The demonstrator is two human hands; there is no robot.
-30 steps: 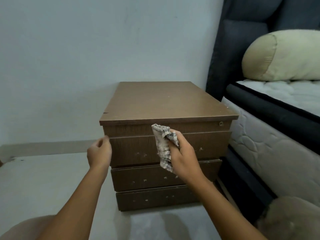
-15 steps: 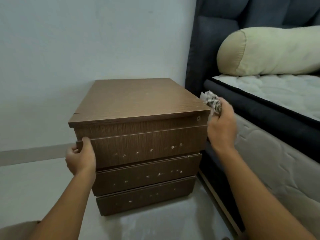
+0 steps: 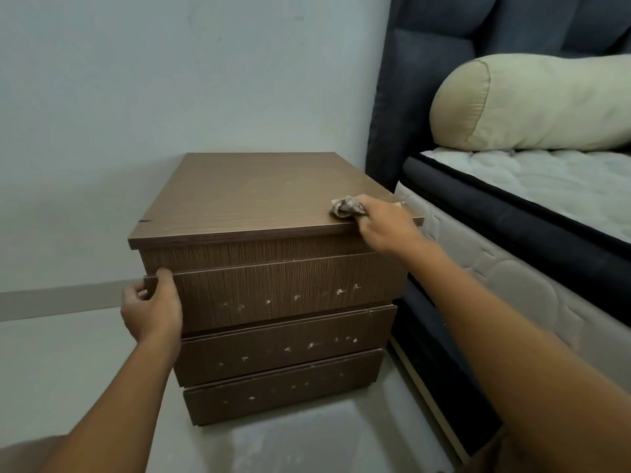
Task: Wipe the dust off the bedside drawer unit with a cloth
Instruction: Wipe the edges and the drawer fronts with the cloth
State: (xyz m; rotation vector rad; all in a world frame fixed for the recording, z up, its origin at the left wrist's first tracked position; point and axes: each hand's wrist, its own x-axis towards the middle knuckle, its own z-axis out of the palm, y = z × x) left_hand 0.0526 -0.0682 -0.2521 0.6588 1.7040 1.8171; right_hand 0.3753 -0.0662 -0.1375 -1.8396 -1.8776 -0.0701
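A brown wooden bedside drawer unit (image 3: 259, 199) with three drawers stands on the floor against the wall. Pale specks dot its drawer fronts. My right hand (image 3: 386, 223) presses a crumpled grey-white cloth (image 3: 346, 206) onto the front right corner of the unit's top. My left hand (image 3: 152, 308) grips the left edge of the top drawer front, thumb on the front and fingers curled behind.
A bed with a dark padded headboard (image 3: 478, 46), a white quilted mattress (image 3: 512, 285) and a cream bolster pillow (image 3: 529, 100) stands close to the unit's right side. A pale wall (image 3: 170, 80) is behind, light floor (image 3: 68, 353) to the left and front.
My right hand carried the cloth from the top drawer front, past the unit's right side, onto the top's front right corner. My left hand took hold of the drawer's left edge.
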